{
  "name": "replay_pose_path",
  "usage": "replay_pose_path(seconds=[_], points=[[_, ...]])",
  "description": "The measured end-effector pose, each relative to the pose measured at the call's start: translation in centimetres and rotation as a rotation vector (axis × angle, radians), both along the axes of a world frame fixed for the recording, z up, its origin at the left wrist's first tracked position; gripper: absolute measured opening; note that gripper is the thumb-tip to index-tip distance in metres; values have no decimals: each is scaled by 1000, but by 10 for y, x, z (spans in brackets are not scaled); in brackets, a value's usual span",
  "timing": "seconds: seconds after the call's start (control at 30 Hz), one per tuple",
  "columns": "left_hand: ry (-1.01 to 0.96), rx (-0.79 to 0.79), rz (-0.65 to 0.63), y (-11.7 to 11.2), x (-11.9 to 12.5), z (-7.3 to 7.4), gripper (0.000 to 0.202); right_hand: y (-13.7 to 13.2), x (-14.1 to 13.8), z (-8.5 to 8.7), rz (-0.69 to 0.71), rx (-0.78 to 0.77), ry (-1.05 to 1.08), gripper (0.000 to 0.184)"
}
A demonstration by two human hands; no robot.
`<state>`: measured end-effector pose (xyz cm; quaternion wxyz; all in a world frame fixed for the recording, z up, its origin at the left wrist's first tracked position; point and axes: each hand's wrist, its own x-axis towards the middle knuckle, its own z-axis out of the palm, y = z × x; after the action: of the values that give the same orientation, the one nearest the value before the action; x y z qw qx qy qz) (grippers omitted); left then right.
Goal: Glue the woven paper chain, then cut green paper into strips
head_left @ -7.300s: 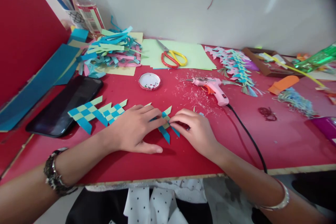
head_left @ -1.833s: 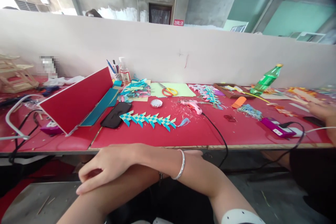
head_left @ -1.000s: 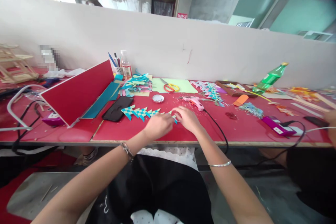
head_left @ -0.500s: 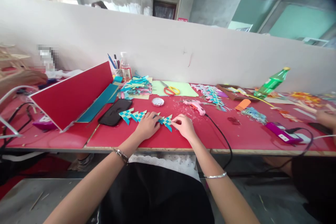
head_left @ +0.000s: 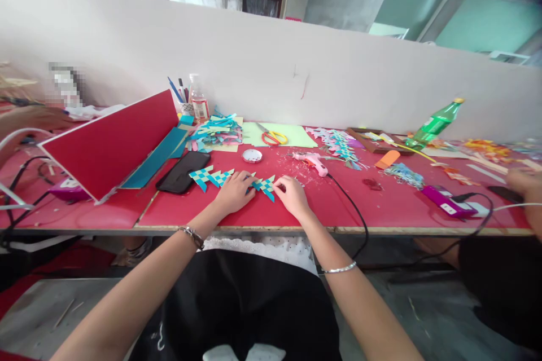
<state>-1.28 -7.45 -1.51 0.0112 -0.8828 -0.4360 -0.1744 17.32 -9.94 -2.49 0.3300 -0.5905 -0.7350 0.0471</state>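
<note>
A woven strip of blue and pale-green paper (head_left: 209,176) lies flat on the red table (head_left: 271,214), running left to right. My left hand (head_left: 234,192) rests flat on its middle with fingers spread forward. My right hand (head_left: 291,196) sits at the strip's right end, fingers curled and pinching the paper tips there. Both forearms reach in from below; the left wrist wears a dark bracelet, the right a silver bangle.
A black phone (head_left: 178,172), a round lid (head_left: 252,155), a pink glue gun (head_left: 311,161) with black cord, red-and-yellow scissors (head_left: 271,136), a pile of paper strips (head_left: 215,131), a red board (head_left: 112,144), a green bottle (head_left: 434,123). Another person's hand (head_left: 523,180) at far right.
Since 1.8 s ago my hands left my lap and came onto the woven strip. In the last half second they have barely shifted; the camera tipped slightly.
</note>
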Motion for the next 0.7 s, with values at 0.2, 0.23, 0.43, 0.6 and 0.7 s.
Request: replay_pose_path(seconds=[0.2, 0.23, 0.43, 0.6, 0.7], points=[[13, 18, 194, 6, -28, 13, 48, -13, -2, 6, -24, 25, -55, 21], [24, 7, 228, 11, -37, 16, 48, -14, -3, 6, -20, 27, -59, 21], [178, -183, 313, 38, -95, 27, 68, -20, -1, 4, -2, 42, 11, 20], [244, -211, 212, 43, -115, 24, 67, -17, 5, -2, -93, 68, 180, 27], [238, -162, 139, 38, -115, 25, 46, -14, 7, -4, -110, 91, 240, 24]])
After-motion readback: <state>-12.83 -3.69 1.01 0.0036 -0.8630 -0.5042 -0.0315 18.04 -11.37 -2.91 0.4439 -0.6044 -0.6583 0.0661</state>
